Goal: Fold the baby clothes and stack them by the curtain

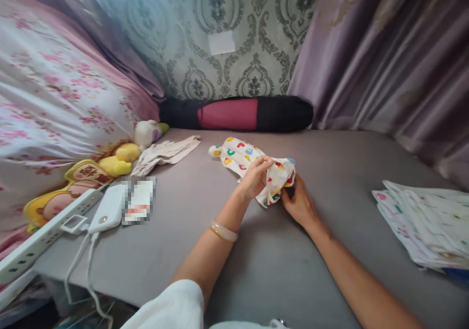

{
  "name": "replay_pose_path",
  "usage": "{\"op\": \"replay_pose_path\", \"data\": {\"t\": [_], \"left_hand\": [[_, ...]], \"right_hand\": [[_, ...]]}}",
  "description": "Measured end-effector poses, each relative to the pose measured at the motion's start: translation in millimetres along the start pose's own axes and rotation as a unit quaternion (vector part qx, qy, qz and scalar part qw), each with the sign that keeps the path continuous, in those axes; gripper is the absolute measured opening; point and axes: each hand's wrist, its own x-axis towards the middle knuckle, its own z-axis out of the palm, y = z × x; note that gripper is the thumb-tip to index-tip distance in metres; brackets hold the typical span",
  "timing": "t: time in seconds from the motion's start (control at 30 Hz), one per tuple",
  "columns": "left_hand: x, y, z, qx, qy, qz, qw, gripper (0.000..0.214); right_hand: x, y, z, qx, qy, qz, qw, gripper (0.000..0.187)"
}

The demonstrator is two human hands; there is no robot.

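A small white garment [240, 155] printed with colourful letters lies bunched on the grey sheet, stretching away to the upper left. My left hand [255, 176] grips its middle, fingers curled over the cloth. At the garment's right end, my right hand [298, 199] pinches the gathered edge, its fingertips partly hidden behind the fabric. Part of the cloth near the right hand is folded over, with a dark gap beneath it. The garment's exact kind is hard to tell from its crumpled shape.
Left of the garment lies a crumpled beige cloth [164, 154]. A stack of folded printed cloths [427, 221] sits at right. A black and pink bolster [234, 114] lies along the back. Plush toys [119, 160], a power strip [51, 233] and a white charger [109, 207] with cables line the left edge.
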Motion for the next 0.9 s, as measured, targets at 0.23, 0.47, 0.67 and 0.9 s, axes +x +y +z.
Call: {"op": "replay_pose_path", "data": {"t": [0.23, 0.47, 0.67, 0.9], "left_hand": [[-4.6, -4.1, -7.5, 0.055, 0.023, -0.003, 0.998, 0.032], [-8.8, -1.6, -6.9, 0.112, -0.006, 0.005, 0.994, 0.033], [-12.8, 9.2, -4.7, 0.156, -0.028, 0.004, 0.987, 0.034], [-14.0, 29.4, -20.9, 0.225, -0.041, 0.034, 0.973, 0.032]], "right_hand": [[0.7, -13.7, -1.9, 0.084, 0.001, 0.009, 0.996, 0.048], [0.4, -35.8, -12.3, 0.153, -0.052, 0.044, 0.986, 0.046], [1.8, -19.7, -11.4, 0.14, -0.051, 0.122, 0.981, 0.031], [21.2, 0.1, -42.2, 0.17, 0.054, 0.159, 0.971, 0.029]]}}
